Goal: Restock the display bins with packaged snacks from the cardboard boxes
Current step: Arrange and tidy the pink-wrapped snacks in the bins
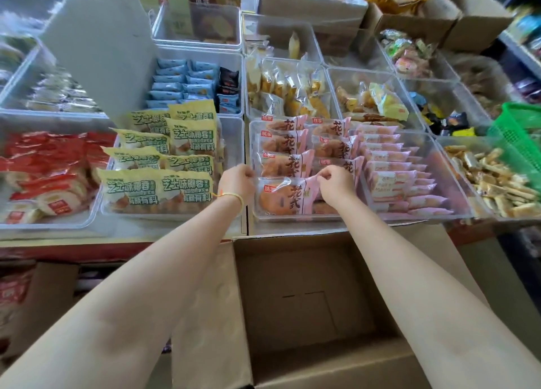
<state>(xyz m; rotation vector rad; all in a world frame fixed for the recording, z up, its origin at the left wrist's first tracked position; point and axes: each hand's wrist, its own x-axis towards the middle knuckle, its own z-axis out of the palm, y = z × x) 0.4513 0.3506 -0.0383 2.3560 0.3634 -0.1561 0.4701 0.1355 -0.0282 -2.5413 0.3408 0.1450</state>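
A clear display bin (295, 218) at the front middle holds rows of pink-wrapped pastry packs. The nearest pink pack (285, 196) lies flat at the bin's front. My left hand (237, 182) pinches its left edge and my right hand (336, 183) pinches its right end, both with curled fingers. Below my arms stands an open cardboard box (310, 309) with nothing visible inside it. A yellow band circles my left wrist.
Left of the pink packs is a bin of yellow-green packs (164, 166), then red packs (44, 169). To the right sit small pink packs (395, 172), wafer sticks (491, 183) and a green basket (518, 133). More bins and cardboard boxes (310, 2) fill the back.
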